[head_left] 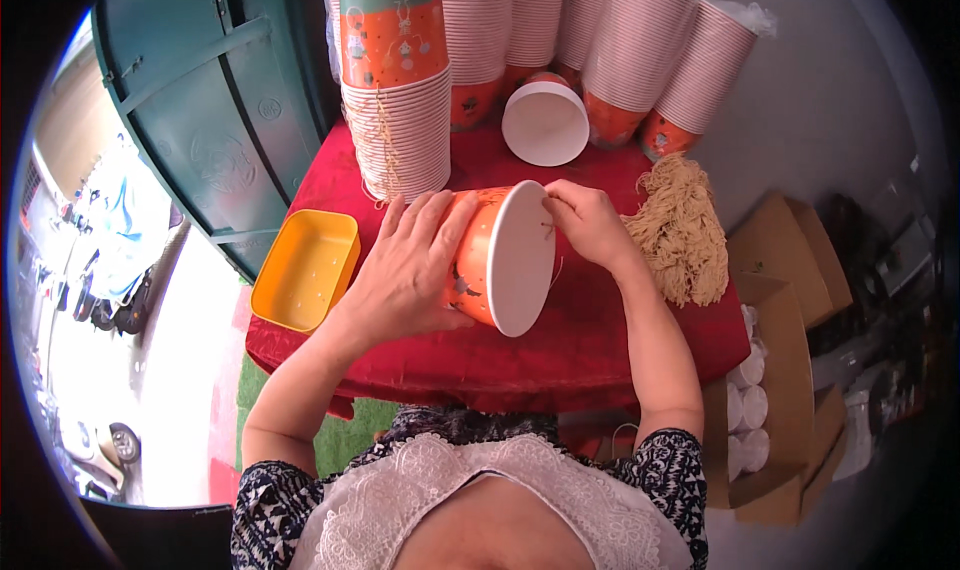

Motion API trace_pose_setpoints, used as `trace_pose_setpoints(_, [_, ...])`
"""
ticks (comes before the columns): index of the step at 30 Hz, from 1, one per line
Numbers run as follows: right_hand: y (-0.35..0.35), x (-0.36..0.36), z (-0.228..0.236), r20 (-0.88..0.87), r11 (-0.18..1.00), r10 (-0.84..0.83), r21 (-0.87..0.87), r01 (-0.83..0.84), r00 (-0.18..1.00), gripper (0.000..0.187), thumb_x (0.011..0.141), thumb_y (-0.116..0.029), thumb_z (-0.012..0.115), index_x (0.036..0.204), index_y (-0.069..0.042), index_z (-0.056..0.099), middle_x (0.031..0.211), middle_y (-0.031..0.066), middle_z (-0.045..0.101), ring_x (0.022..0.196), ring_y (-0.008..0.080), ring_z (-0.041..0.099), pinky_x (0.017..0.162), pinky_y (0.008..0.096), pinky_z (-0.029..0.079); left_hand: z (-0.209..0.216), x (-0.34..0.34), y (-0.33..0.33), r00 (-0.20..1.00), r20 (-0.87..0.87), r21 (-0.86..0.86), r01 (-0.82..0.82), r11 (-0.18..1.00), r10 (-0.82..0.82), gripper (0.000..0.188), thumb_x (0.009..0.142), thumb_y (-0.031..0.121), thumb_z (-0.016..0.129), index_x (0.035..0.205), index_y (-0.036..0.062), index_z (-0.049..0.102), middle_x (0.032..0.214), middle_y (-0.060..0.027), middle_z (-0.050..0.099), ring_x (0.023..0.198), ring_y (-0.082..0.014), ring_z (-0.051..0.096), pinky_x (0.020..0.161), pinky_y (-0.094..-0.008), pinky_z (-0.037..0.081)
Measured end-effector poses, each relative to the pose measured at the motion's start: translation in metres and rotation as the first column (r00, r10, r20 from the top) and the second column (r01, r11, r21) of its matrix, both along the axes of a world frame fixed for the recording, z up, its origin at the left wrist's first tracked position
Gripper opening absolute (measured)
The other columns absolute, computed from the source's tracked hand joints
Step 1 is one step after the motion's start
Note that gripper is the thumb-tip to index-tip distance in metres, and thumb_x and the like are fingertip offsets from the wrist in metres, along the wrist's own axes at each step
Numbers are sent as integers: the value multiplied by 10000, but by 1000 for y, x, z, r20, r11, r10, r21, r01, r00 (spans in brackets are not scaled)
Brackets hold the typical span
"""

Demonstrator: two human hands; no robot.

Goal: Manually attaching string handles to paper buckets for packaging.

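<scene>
My left hand [415, 260] is wrapped round the side of an orange printed paper bucket [476, 255], tilted so its white round end [522, 265] points right. Close against that end, my right hand [590, 225] pinches thumb and finger on a thin string; a small knot-like bit shows at the fingertips, and a pale strand hangs below. Beyond my left hand stands a tall stack of nested paper buckets [397, 135], with tan strings dangling down its side. A heap of tan strings [680, 235] lies right of my right hand.
The table has a red cloth [420, 365]. At left sits a yellow plastic tub [307, 270] with small white bits inside. Another bucket [546, 123] lies on its side before several plastic-wrapped stacks [640, 45]. An open carton [785, 390] with white rolls stands right of the table.
</scene>
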State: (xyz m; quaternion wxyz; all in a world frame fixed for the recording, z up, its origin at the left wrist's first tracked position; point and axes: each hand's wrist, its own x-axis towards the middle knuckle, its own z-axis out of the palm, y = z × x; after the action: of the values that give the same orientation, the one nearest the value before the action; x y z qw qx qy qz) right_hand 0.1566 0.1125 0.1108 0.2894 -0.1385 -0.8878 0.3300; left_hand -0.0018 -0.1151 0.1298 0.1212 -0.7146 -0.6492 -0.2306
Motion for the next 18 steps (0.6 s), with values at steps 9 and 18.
trace_pose_setpoints(9, [-56,68,31,-268,765,25,-615,-191,963,159,969,-64,499,1036,19,617,736,12,564,489,10,396,422,150,293,-50,-2,11,900,383,285,-327,901,205,1275,528,275,933,1465,-25,122,1374,-258,374,1266,-427,401,1053,-495,370])
trace_pose_setpoints(18, [-87,93,-4,-645,539,270,-513,-667,715,421,932,-308,639,986,109,612,802,111,574,544,78,448,451,192,350,-85,16,30,695,696,271,-489,829,183,1262,610,307,910,1450,-91,56,1380,-260,333,1280,-384,388,1088,-432,329])
